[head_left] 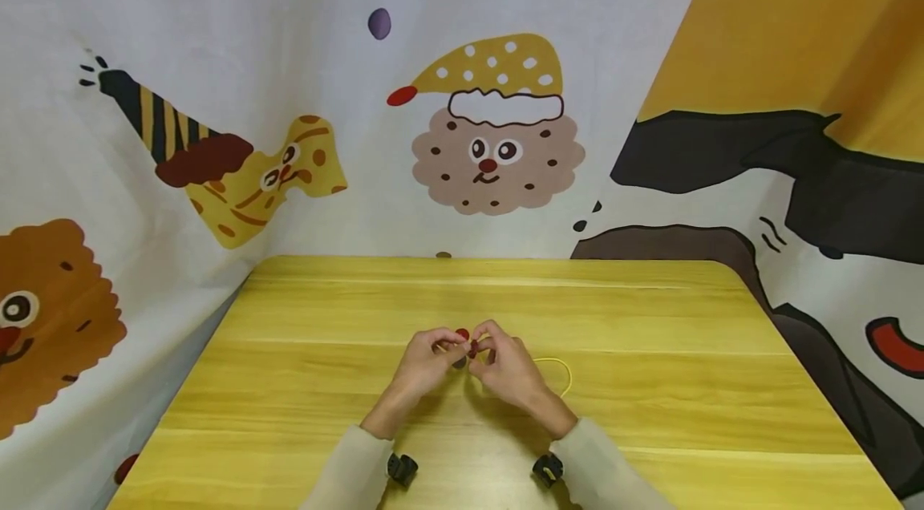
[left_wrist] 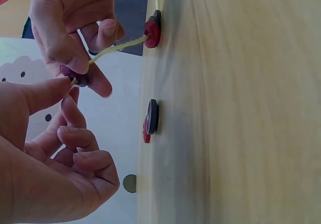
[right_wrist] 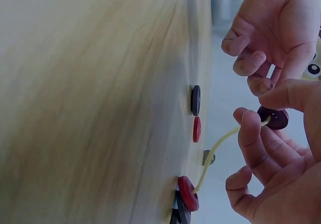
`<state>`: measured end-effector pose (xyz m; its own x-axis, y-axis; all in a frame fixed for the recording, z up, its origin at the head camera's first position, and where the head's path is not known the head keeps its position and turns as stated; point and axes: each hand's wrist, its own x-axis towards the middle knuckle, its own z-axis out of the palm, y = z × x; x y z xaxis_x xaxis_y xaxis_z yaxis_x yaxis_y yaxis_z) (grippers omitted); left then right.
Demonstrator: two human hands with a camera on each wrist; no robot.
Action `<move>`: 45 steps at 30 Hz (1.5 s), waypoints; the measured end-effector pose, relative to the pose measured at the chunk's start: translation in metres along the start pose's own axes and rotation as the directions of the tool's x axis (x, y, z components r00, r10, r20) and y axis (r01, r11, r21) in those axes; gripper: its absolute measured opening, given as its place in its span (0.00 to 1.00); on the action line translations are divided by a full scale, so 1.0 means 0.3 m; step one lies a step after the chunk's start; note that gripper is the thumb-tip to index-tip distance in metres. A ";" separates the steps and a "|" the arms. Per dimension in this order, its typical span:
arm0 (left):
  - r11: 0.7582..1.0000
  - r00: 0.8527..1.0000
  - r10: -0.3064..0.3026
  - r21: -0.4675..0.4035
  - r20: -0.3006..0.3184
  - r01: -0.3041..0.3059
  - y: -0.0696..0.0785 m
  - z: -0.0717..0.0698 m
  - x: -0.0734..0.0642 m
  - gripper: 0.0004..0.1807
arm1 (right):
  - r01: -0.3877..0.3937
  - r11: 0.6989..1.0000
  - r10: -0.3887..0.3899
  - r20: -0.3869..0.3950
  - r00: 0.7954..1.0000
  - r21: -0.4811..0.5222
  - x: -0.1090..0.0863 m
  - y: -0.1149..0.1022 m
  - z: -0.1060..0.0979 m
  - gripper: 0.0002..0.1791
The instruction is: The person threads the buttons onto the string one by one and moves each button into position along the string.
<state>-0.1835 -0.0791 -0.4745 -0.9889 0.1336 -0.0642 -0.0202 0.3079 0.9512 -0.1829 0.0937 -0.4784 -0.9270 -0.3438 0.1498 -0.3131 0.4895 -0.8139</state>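
Both hands meet over the table in the head view. My right hand holds a dark red button between thumb and fingers. A yellow string passes through that button. My left hand has thumb and index finger together at the string's short end beside the button; the fingertips partly hide it. Its other fingers are bent. From the held button the string runs to a red button, threaded on it near the table, with dark buttons stacked against it.
A loose black button and a loose red button lie on the wooden table, close together. More yellow string loops out beside the right wrist. A printed cloth hangs behind the table.
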 end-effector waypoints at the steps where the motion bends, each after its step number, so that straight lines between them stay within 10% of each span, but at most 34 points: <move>1: 1.000 1.000 -0.001 0.002 -0.001 0.001 0.000 -0.001 0.001 0.07 | 0.000 1.000 0.000 0.001 1.000 0.001 0.001 -0.001 0.002 0.16; 45: 0.999 1.000 0.020 0.034 -0.006 -0.020 0.001 -0.021 0.004 0.06 | -0.021 0.999 0.021 0.015 1.000 -0.027 0.018 -0.011 -0.009 0.17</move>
<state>-0.1856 -0.0849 -0.4723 -0.9900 0.1341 -0.0434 0.0044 0.3373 0.9414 -0.1876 0.0925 -0.4734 -0.9302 -0.3454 0.1239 -0.2991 0.5182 -0.8012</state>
